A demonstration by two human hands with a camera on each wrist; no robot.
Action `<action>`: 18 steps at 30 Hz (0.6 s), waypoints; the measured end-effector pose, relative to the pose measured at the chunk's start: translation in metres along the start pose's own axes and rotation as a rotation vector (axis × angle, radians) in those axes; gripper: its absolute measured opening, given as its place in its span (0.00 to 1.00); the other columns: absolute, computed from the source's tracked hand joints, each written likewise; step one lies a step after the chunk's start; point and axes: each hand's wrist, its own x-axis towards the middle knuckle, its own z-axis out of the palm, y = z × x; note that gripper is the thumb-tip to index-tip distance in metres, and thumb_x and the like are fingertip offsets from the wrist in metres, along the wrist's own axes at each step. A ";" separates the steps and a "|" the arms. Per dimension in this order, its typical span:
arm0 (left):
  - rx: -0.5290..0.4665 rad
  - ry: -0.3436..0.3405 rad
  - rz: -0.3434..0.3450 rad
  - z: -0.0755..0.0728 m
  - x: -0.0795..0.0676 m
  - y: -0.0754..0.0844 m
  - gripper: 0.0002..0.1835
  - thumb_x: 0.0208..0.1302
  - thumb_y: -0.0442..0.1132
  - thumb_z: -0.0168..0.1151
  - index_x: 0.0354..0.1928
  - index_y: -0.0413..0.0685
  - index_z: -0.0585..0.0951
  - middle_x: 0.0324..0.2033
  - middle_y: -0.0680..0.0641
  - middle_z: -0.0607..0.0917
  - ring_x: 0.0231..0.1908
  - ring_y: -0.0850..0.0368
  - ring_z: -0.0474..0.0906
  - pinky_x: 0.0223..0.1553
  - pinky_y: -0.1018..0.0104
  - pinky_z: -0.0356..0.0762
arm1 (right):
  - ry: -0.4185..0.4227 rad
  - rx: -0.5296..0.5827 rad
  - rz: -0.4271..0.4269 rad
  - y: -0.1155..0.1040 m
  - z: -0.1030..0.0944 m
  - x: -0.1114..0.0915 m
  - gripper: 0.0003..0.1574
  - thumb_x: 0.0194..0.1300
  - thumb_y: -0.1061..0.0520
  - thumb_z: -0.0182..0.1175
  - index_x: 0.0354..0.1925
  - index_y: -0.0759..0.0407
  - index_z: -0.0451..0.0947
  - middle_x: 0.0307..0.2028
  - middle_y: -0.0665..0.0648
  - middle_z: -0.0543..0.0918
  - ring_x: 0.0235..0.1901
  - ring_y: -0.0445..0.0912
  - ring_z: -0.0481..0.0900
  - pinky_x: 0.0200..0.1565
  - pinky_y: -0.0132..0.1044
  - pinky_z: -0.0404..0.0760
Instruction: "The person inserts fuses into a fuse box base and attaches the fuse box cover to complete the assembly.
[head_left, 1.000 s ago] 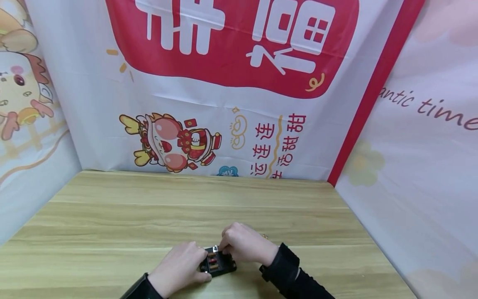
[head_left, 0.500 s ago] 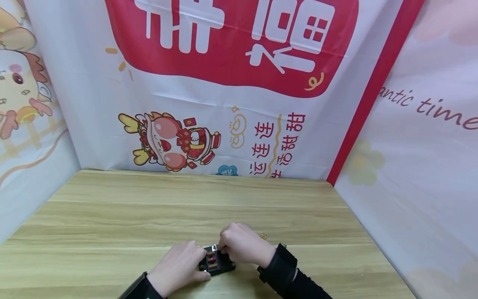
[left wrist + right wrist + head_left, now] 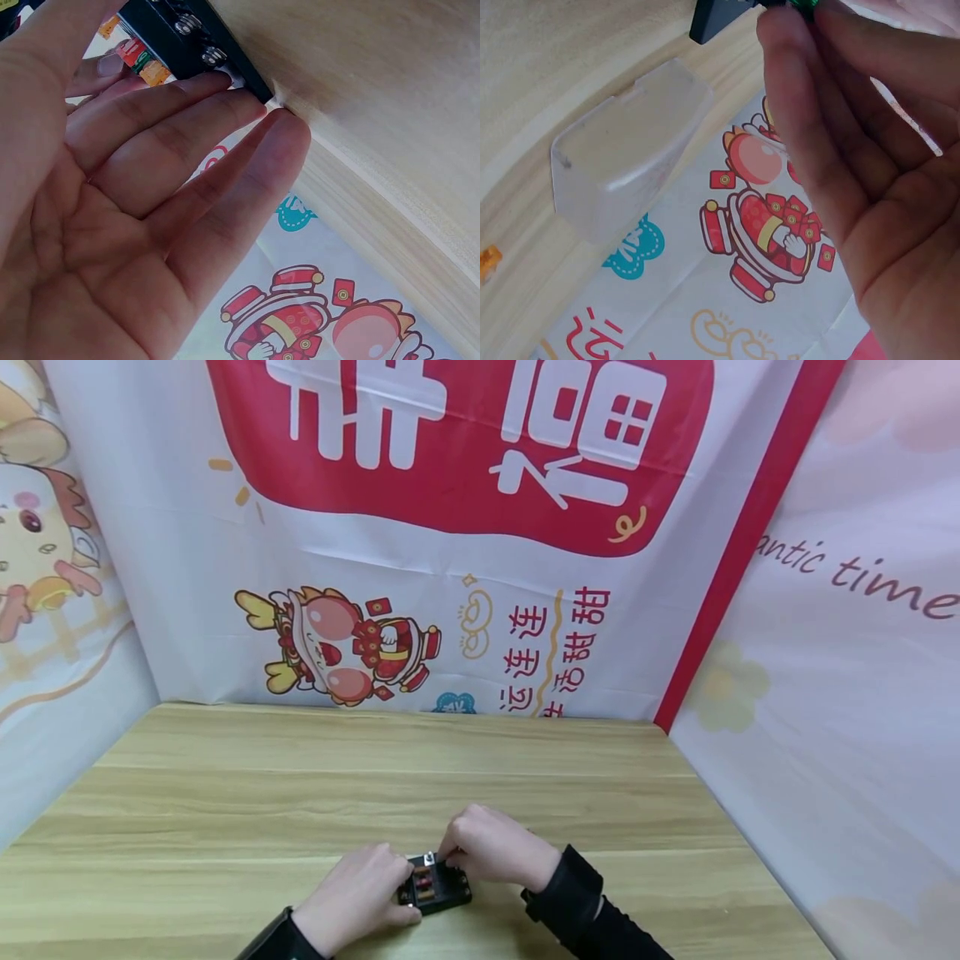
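A black fuse block (image 3: 450, 891) with orange and red blade fuses (image 3: 425, 885) in its left part lies near the front of the table. My left hand (image 3: 358, 893) grips its left end, thumb at the near edge and fingers at the far side. Metal screws show on the block (image 3: 161, 37) in the left wrist view. Over the block's far right part, my right hand (image 3: 498, 850) is bent down. The right wrist view shows it pinching a small green blade fuse (image 3: 807, 6), mostly hidden by the fingers, close to the block's black edge (image 3: 716, 16).
A clear plastic cover (image 3: 634, 150) lies on the wooden table beyond the block, as the right wrist view shows. A small orange piece (image 3: 489, 260) rests at that view's left edge. Printed cloths (image 3: 420, 552) hang around the table's back and sides.
Both hands keep nearly the same place on the block. My right forearm shifts slightly, and the small orange and green pieces beside it are now hidden in the head view.
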 end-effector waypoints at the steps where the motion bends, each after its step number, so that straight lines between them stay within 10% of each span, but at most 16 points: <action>1: -0.003 -0.001 -0.001 0.000 0.000 0.000 0.17 0.43 0.54 0.72 0.23 0.49 0.78 0.19 0.58 0.71 0.19 0.65 0.64 0.21 0.69 0.64 | 0.005 -0.006 0.003 -0.001 0.000 0.000 0.09 0.54 0.64 0.67 0.31 0.50 0.86 0.28 0.39 0.80 0.28 0.24 0.71 0.32 0.18 0.68; 18: -0.005 -0.024 -0.015 0.000 0.001 0.000 0.18 0.44 0.55 0.72 0.24 0.48 0.79 0.19 0.57 0.72 0.19 0.65 0.64 0.22 0.68 0.64 | 0.034 -0.044 0.020 -0.004 0.004 0.003 0.11 0.53 0.67 0.67 0.25 0.50 0.84 0.23 0.40 0.77 0.24 0.25 0.69 0.29 0.17 0.66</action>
